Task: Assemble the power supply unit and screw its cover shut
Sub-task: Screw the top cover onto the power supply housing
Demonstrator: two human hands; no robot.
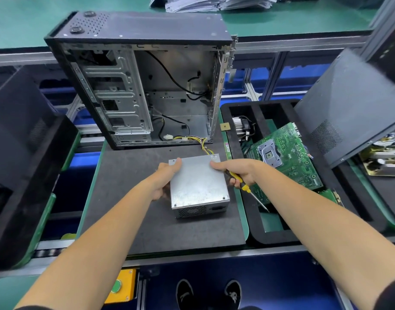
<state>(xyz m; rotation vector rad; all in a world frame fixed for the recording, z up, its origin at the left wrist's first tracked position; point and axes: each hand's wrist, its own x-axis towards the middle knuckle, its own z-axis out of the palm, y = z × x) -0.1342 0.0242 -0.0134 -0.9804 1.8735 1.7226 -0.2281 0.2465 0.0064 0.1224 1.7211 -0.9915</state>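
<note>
A grey metal power supply unit (197,184) lies on the dark work mat (129,198) with its flat cover on top and its vent grille facing me. My left hand (166,179) grips its left side, thumb on the cover's far left corner. My right hand (239,171) holds a yellow and black screwdriver (244,186) in curled fingers, its shaft pointing down to the right, while the thumb presses on the cover's far right corner. A bundle of yellow and black cables (205,147) runs from the unit's back into the case.
An open, empty computer case (143,86) stands behind the unit. At right a black foam tray (236,139) holds a green motherboard (283,155) and a cooler fan (242,128). Dark case panels lean at the left (24,153) and the right (348,113). A yellow button box (122,285) sits below the bench edge.
</note>
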